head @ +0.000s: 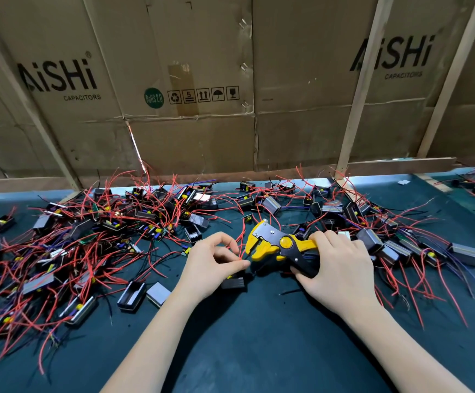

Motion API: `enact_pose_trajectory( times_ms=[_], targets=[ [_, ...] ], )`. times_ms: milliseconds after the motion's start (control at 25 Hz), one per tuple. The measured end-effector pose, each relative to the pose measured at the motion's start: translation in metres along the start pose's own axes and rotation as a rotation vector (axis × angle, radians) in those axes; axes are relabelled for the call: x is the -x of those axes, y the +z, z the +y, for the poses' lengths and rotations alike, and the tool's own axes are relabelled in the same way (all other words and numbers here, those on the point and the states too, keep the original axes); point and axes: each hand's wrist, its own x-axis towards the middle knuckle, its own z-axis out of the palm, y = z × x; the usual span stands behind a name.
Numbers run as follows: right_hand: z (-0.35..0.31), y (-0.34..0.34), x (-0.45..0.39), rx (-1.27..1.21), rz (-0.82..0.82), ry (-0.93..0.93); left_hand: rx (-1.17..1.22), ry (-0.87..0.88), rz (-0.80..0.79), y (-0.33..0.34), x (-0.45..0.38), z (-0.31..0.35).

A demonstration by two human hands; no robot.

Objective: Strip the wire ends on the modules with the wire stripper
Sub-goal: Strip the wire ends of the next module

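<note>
Right now the right hand grips the handles of the yellow and black wire stripper, whose head points left toward the left hand. That hand pinches a red wire between thumb and fingertips, just beside the stripper's mouth, with a small black module lying under it on the dark green mat. Many more modules with red wires lie heaped across the mat, in front of a cardboard wall.

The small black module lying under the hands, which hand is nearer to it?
Left. The left hand hovers right over the module, pinching a red wire; the right hand grips the wire stripper beside it.
</note>
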Motion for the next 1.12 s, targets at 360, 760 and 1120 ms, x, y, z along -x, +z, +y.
enact_pose_trajectory(
  times_ms=[360, 760, 1120],
  targets=[
    [-0.0006, 0.0011, 0.0005, 0.010, 0.015, 0.010, 0.041, 0.001, -0.024, 0.0020, 0.0002, -0.0011],
    [-0.0028, 0.0011, 0.0011, -0.016, 0.011, 0.003, 0.050, 0.007, 0.002, 0.0041, -0.0011, -0.0034],
    [-0.0035, 0.0009, 0.0006, -0.058, 0.001, -0.003, 0.069, 0.005, 0.007, 0.0038, -0.0013, -0.0041]
  ],
)
